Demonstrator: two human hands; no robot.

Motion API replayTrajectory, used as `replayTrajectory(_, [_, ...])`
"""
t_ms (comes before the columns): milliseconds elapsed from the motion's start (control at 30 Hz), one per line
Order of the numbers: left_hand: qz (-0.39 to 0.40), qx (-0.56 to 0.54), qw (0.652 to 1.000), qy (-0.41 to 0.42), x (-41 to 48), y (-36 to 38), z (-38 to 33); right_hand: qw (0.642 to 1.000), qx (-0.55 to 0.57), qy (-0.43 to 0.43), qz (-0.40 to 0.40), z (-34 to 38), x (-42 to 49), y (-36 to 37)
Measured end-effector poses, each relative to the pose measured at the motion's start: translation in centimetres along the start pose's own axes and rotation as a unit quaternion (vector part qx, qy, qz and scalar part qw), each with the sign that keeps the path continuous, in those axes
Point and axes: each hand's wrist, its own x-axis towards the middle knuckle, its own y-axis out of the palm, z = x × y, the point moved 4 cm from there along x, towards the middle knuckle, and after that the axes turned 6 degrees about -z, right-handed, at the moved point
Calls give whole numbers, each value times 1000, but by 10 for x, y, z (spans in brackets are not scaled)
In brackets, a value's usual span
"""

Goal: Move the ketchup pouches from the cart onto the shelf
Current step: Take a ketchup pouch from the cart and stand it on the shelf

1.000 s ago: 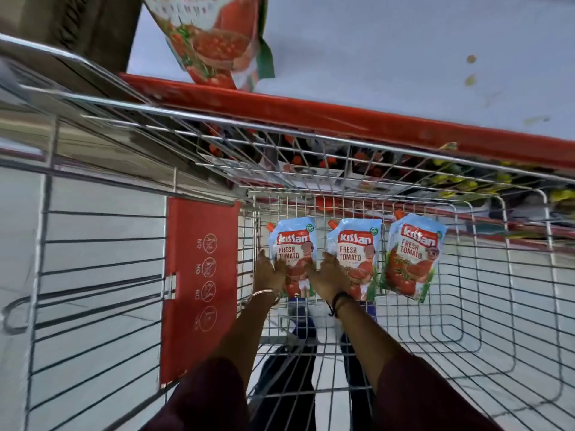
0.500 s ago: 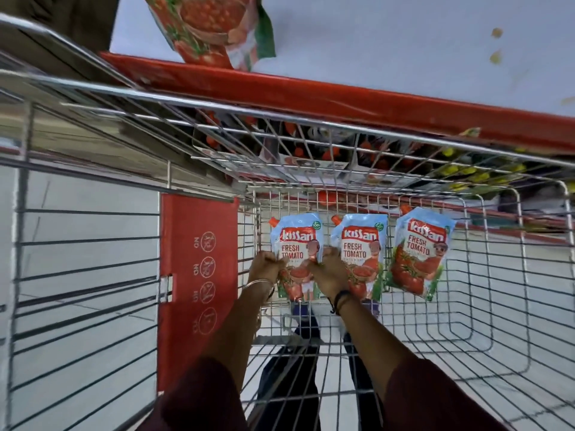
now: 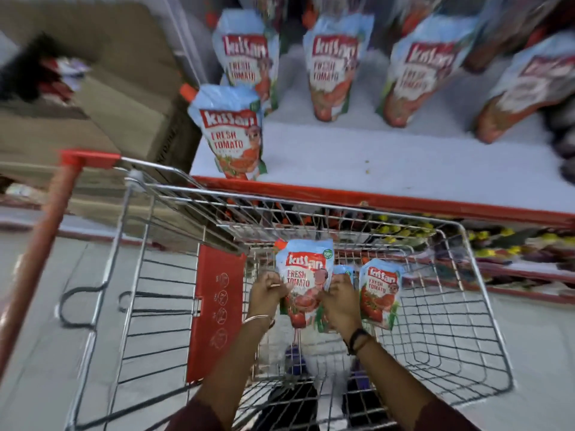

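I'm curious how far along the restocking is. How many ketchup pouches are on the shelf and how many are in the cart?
Ketchup pouches fully visible on the white shelf: 5, one in front and four behind; blurred ones further back uncounted.
Ketchup pouches in the cart: 3, one held by the left hand, one by the right hand, one loose.
Total: 8

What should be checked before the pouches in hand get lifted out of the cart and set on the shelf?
1. Left hand grips the raised pouch: ok.
2. Right hand grips the second pouch: ok, though the pouch is mostly hidden.
3. Third pouch clear of both hands: ok.
4. Bare shelf space in front of the standing pouches: ok.
5. Front-left shelf pouch upright, near the shelf's edge: ok.
6. Path over the cart rim: ok.
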Motion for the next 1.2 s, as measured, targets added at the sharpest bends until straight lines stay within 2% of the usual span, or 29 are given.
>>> replayTrajectory(233, [3,2,987,159,-40,5,-92,986,66,-133,-79,67,-34,-62])
replayTrajectory(467, [-9,-91,966,241,-47,19,-178,961,123,-209,-129,136,-20,-102])
replayTrajectory(667, [-35,-111,946,302,-27,27,-245,933,168,-268,-173,196,9,-121])
replayTrajectory(867, [-44,-121,941,314,7,38,-266,928,166,-287,-170,219,50,-117])
replayTrajectory(1200, [-34,-116,948,293,43,42,-237,943,137,-261,-152,202,75,-93])
